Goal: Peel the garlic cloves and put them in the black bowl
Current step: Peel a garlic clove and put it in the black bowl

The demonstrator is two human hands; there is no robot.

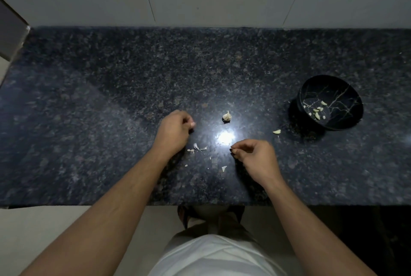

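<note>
The black bowl (pixel 347 89) with thin gold veins stands on the counter at the right and has several peeled cloves (pixel 317 113) in it. One peeled clove (pixel 277 131) lies on the counter just left of the bowl. A small garlic bulb remnant (pixel 226 116) sits mid-counter. My left hand (pixel 174 133) is to its left, fingers curled, pinching a small pale garlic piece (pixel 193 124) at the fingertips. My right hand (pixel 255 155) hovers lower right of the bulb, with its fingers curled against the thumb and nothing showing between them.
Scraps of garlic peel (pixel 196 148) lie between my hands, with another scrap (pixel 223 168) nearer the front edge. The dark granite counter (pixel 111 98) ends at a white tiled wall behind. A bright light reflection glares beside the bulb.
</note>
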